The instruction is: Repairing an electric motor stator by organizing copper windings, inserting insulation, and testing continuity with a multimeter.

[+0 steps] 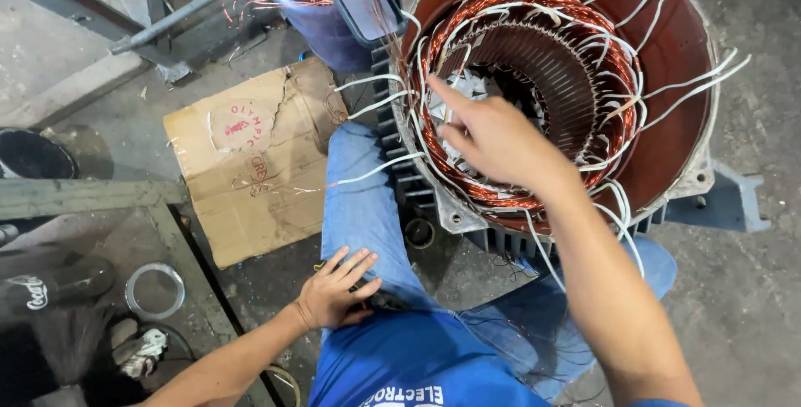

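A large electric motor stator (667, 56) with a red-brown housing lies face up in front of me, ringed with copper windings (601, 48) and white sleeved leads (692, 77). My right hand (492, 136) reaches into the bore, index finger pointing at the windings on the near left side, holding nothing I can see. My left hand (334, 290) rests flat on my left thigh in blue jeans (359, 207), fingers spread, over a small dark object that is mostly hidden.
A flattened cardboard sheet (250, 156) lies on the concrete floor to the left. A metal ring (154, 290), a white rag (142, 350) and a dark bottle (50, 282) sit at lower left. A blue bucket (313, 19) with copper wire stands behind. A metal bar (179, 10) crosses the top left.
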